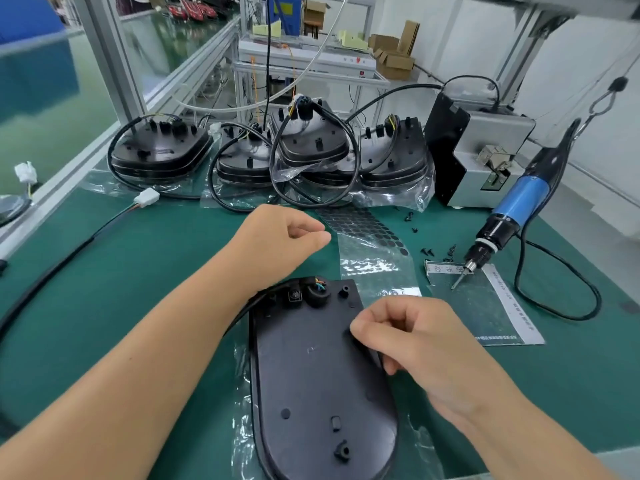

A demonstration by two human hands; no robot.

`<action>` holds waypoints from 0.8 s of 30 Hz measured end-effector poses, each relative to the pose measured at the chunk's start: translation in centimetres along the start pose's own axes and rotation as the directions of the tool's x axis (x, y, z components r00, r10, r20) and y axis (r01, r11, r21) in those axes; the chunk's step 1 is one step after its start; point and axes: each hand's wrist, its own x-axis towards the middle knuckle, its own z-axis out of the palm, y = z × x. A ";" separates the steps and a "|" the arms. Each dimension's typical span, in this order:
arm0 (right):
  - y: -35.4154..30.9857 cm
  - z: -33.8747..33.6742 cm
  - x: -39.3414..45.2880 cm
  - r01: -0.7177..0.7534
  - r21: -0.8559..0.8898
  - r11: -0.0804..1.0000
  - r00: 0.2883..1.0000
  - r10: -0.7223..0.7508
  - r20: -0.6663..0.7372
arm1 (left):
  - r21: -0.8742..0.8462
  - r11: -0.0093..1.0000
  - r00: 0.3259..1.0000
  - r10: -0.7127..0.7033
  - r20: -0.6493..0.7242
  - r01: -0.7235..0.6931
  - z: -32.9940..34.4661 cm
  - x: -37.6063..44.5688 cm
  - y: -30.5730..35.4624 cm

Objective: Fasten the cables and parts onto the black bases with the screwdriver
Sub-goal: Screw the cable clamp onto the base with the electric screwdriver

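A black oval base (pixel 311 379) lies on a clear plastic bag in front of me, with a cable fitting and coloured wires at its top left corner. My right hand (pixel 412 337) rests on the base's right edge, thumb and forefinger pinched together on its surface; what they pinch is too small to tell. My left hand (pixel 280 240) hovers above the mat beyond the base, fingers loosely curled, holding nothing. The blue electric screwdriver (pixel 512 216) hangs at the right, tip touching a paper sheet. Loose black screws (pixel 429 251) lie near it.
Several finished black bases with looped cables (pixel 315 150) are stacked at the back of the green mat. A clear sheet of round black stickers (pixel 363 230) lies between my hands. A grey screw feeder box (pixel 485 154) stands at the back right. A black cable with a white connector (pixel 147 197) runs along the left.
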 end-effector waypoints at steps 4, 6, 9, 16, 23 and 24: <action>0.2 0.0 0.0 0.014 -0.012 1.000 1.000 -0.013 0.007 | -0.012 1.000 1.000 0.004 0.018 -0.003 0.3 0.0 -0.1; 0.2 0.0 -0.1 0.028 -0.012 1.000 1.000 -0.028 0.012 | -0.012 1.000 1.000 0.004 0.023 -0.004 0.3 0.0 -0.2; 0.3 0.0 -0.2 0.048 0.003 0.999 0.999 -0.048 0.009 | -0.004 1.000 1.000 0.004 0.029 -0.004 0.4 0.0 -0.3; 0.6 0.0 -0.1 0.072 -0.022 0.997 0.997 -0.072 0.014 | -0.008 1.000 0.999 0.018 0.034 -0.018 0.5 -0.1 -0.5; 0.6 0.0 -0.3 0.087 -0.060 0.994 0.996 -0.087 -0.008 | -0.022 1.000 0.999 0.008 0.040 -0.007 0.5 -0.2 -0.6; 0.6 0.1 -0.3 0.093 -0.069 0.993 0.995 -0.094 -0.017 | -0.025 1.000 0.999 0.007 0.041 -0.006 0.6 -0.2 -0.5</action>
